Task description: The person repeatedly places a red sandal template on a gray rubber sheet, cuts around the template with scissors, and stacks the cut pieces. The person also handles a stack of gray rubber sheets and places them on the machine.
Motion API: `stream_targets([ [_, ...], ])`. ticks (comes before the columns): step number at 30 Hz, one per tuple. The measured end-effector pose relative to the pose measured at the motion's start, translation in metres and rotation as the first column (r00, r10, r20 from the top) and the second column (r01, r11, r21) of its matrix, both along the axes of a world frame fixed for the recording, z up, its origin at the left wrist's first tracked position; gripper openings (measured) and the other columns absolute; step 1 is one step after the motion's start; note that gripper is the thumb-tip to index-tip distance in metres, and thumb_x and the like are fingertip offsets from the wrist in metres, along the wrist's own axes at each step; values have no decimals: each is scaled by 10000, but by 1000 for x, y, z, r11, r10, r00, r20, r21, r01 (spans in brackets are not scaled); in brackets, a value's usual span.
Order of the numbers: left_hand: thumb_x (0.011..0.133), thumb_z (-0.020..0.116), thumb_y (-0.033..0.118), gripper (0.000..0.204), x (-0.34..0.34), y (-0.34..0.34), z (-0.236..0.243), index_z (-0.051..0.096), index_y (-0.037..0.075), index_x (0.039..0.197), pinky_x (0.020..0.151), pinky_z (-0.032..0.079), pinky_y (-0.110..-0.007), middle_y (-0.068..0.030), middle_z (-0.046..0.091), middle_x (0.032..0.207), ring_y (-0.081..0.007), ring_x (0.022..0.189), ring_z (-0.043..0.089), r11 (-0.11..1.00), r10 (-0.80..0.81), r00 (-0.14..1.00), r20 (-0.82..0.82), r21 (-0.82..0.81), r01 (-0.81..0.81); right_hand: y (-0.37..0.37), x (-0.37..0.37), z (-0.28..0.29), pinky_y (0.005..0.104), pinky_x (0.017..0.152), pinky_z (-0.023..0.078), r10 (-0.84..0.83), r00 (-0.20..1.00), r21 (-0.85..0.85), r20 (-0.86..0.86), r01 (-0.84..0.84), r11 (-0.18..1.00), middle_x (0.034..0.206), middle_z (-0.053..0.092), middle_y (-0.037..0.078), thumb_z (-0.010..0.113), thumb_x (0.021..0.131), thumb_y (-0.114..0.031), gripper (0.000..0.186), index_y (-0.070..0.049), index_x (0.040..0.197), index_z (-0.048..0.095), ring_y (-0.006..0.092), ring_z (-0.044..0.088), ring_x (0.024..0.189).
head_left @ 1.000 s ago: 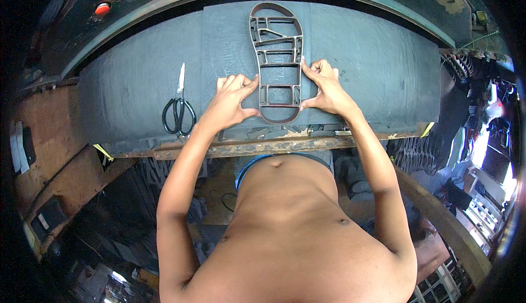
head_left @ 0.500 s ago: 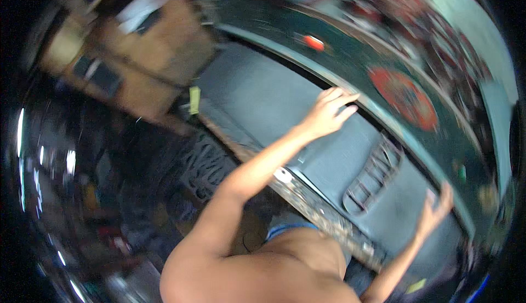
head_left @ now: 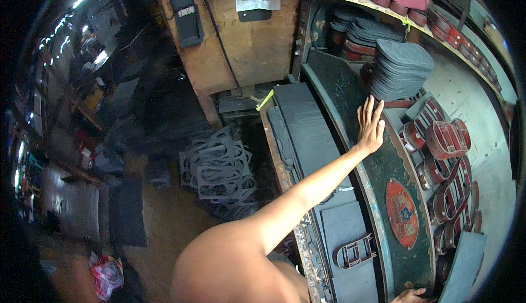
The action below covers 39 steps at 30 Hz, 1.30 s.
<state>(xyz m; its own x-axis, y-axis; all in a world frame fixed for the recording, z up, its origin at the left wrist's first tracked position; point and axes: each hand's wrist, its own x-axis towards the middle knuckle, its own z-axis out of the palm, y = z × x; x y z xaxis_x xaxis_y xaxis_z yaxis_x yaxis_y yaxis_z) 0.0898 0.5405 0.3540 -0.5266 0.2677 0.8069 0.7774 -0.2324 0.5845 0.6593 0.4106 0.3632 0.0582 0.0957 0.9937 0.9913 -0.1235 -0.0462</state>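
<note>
My left hand (head_left: 371, 125) reaches over the dark green machine beam (head_left: 378, 166), its fingers spread and nothing held. Its fingertips are at the base of a stack of grey sole-shaped pieces (head_left: 400, 67); whether they touch it I cannot tell. My right hand (head_left: 412, 295) is cut off by the lower edge, beside the end of the beam, with the visible fingers stretched out. Below the beam, a sole-shaped metal cutting die (head_left: 355, 251) rests on a grey sheet (head_left: 345, 221) on the machine bed.
Several red-brown cutting dies (head_left: 448, 139) stand behind the beam, with more on a shelf (head_left: 378, 10) above. A blue-grey board (head_left: 466, 264) leans at the lower right. Cut-out sheet scraps (head_left: 219, 163) are heaped on the left. A wooden panel (head_left: 252, 40) rises at the back.
My view has turned. My left hand has moved from the machine bed's edge over the beam to the stack. My right hand has shifted to the lower edge of view.
</note>
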Motion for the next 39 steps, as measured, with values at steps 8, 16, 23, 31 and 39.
stream_targets([
  [8, 1024, 420, 209, 473, -7, -27, 13, 413, 96, 1483, 1201, 153, -592, -259, 262, 1594, -437, 1492, 246, 984, 62, 997, -48, -163, -69, -11, 1, 4, 727, 1071, 250, 108, 994, -90, 17, -106, 990, 1458, 366, 399, 371, 1032, -626, 781, 52, 1402, 487, 580, 350, 1337],
  [16, 965, 510, 128, 400, -14, -27, 23, 507, 117, 1364, 1163, 247, -565, -264, 372, 1481, -456, 1378, 359, 982, 125, 985, -115, -124, -140, -7, -7, 9, 715, 1065, 251, 93, 995, -80, -41, -96, 992, 1443, 384, 390, 428, 1043, -545, 707, 78, 1361, 532, 562, 362, 1309],
  [23, 972, 473, 142, 373, -12, -22, 21, 523, 108, 1340, 1135, 274, -571, -277, 395, 1439, -481, 1316, 391, 987, 149, 982, -118, -40, -155, -11, -6, 5, 701, 1089, 255, 52, 998, -34, -26, -53, 998, 1426, 400, 380, 440, 1035, -562, 724, 92, 1316, 573, 562, 352, 1326],
  [31, 960, 467, 154, 381, -12, -19, 17, 535, 103, 1332, 1147, 277, -555, -277, 380, 1471, -465, 1340, 386, 986, 151, 982, -116, -60, -159, -3, -9, 4, 696, 1081, 262, 98, 995, 0, -18, -98, 995, 1405, 430, 386, 429, 1047, -546, 708, 96, 1307, 578, 566, 384, 1291],
  [39, 979, 444, 149, 388, -12, -19, 16, 513, 99, 1357, 1150, 277, -560, -287, 364, 1483, -483, 1368, 363, 988, 121, 989, -81, -87, -128, -3, -10, 1, 679, 1001, 348, 107, 994, 35, -7, -106, 994, 1345, 477, 400, 458, 1048, -513, 672, 105, 1278, 593, 575, 457, 1194],
])
